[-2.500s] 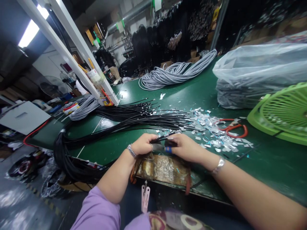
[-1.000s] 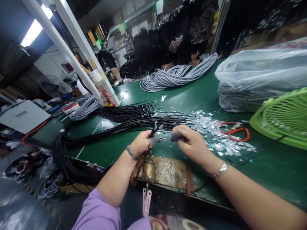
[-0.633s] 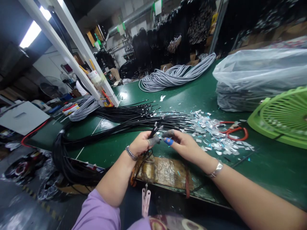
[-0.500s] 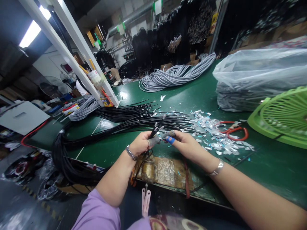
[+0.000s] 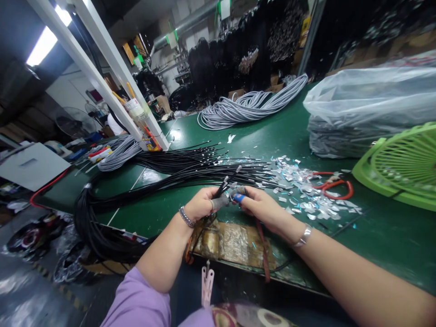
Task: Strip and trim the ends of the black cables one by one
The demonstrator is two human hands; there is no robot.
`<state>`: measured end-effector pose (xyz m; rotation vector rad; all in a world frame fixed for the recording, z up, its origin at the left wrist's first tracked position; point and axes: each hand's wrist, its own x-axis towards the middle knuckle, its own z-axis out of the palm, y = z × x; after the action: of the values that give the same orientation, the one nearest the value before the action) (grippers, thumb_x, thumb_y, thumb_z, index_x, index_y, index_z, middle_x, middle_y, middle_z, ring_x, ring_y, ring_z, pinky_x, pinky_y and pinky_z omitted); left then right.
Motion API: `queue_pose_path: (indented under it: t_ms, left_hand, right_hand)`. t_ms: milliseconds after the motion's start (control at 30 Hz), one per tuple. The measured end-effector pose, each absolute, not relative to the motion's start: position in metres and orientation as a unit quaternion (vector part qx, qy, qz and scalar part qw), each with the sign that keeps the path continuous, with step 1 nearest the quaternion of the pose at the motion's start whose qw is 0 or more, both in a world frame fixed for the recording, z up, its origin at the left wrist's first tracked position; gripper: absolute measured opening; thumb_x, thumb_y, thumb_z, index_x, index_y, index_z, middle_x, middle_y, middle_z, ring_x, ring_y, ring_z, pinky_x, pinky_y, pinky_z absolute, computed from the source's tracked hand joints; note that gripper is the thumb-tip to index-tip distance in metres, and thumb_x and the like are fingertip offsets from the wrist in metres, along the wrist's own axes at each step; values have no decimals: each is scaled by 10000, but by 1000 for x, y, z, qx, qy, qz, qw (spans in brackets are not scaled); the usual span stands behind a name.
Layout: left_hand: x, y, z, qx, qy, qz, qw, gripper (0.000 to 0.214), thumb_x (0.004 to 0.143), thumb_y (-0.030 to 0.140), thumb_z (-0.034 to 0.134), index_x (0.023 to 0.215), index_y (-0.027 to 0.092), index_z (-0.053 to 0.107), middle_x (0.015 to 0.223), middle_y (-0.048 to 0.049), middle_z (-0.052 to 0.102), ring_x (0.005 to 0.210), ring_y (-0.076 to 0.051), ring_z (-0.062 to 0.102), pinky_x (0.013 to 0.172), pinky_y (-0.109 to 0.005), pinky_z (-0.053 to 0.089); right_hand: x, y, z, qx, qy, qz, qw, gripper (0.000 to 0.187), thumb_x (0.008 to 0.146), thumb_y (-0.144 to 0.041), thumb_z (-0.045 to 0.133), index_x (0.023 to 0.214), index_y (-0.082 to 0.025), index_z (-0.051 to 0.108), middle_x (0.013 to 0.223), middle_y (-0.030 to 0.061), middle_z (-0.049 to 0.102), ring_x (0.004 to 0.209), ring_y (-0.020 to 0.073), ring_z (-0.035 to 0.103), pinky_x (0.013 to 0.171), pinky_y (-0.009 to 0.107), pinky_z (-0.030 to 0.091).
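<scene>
My left hand is closed around a small bunch of thin black cables, whose tips stick up past a grey finger cot on the thumb. My right hand pinches at those tips, a blue-taped fingertip touching them. Both hands hover just above the near edge of the green table. Beyond them a large bundle of black cables fans across the table and droops off its left edge. Silver foil scraps lie to the right of my hands.
Red-handled scissors rest among the scraps. A green fan lies at the right, behind it a plastic bag of grey cables. Coiled grey cables sit at the back. A taped brown pad covers the near edge. White posts rise at the left.
My hands lifted from the pad, the left raising the cable tips. The right hand drew away to the right, then came back and now pinches at the tips.
</scene>
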<state>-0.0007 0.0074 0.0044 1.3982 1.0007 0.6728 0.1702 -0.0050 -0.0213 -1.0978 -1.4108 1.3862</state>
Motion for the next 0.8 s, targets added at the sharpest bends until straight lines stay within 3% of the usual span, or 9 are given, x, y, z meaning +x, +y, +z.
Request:
queue_pose_path:
  t_ms: [167, 333, 567, 800]
  left_hand:
    - [-2, 9, 2, 600, 442, 292, 600, 475, 547, 525, 799, 672, 137, 554, 407, 87, 405, 346, -19, 280, 366, -183, 177]
    - [-7, 12, -1, 576, 463, 303, 601, 505, 568, 572, 760, 725, 147, 537, 410, 93, 417, 305, -15, 246, 336, -182, 121]
    - [-7, 12, -1, 572, 475, 307, 594, 543, 546, 604, 751, 757, 148, 545, 423, 91, 430, 312, -23, 263, 322, -178, 143]
    - [-4, 10, 1, 594, 462, 297, 588, 486, 580, 563, 762, 704, 140, 556, 416, 83, 419, 324, -17, 266, 341, -182, 153]
  right_hand:
    - [169, -2, -25, -385, -602, 547, 437, 366, 621, -515, 729, 765, -201, 609, 704, -2, 649, 663, 168, 588, 689, 328, 505]
    - [176, 3, -27, -397, -595, 527, 459, 327, 668, -443, 711, 876, -203, 631, 908, 61, 720, 832, 218, 664, 827, 389, 525]
    - [178, -1, -29, -414, -630, 436, 492, 291, 694, -320, 651, 960, -211, 605, 874, 64, 725, 701, 195, 651, 650, 339, 537]
    - [176, -7, -23, -441, -676, 317, 498, 182, 732, -220, 544, 894, -228, 627, 803, 33, 715, 697, 191, 644, 663, 326, 524]
